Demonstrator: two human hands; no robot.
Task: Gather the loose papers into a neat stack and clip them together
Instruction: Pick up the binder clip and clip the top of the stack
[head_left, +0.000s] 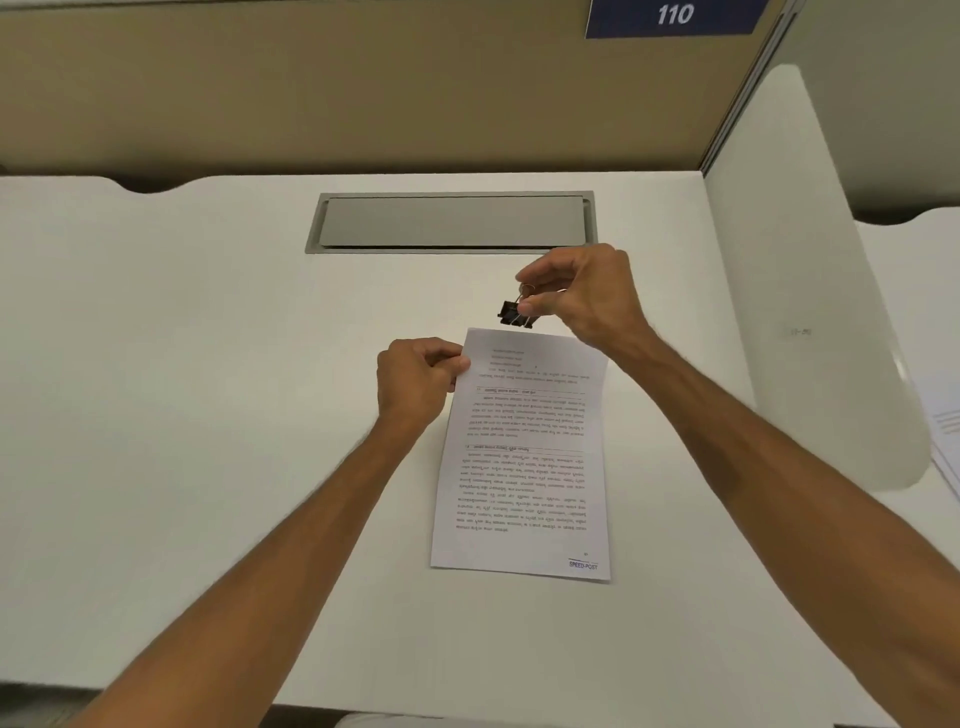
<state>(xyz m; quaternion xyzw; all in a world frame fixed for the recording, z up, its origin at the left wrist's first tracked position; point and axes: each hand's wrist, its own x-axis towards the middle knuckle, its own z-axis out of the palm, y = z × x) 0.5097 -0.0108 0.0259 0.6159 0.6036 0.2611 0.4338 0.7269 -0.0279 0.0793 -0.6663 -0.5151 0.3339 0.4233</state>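
Observation:
A stack of printed white papers (522, 467) lies on the white desk (208, 389), squared up, its top edge slightly lifted. My left hand (415, 382) pinches the stack's upper left corner. My right hand (582, 296) holds a black binder clip (515, 313) by its wire handles, just above the top edge of the papers and not touching them. Whether the clip's jaws are spread is hard to tell.
A grey cable-tray lid (452, 222) is set into the desk behind the hands. A white side divider (810, 291) stands at the right, with more papers (945, 415) beyond it. A tan partition (311, 88) with a blue "110" sign (675, 15) rises at the back.

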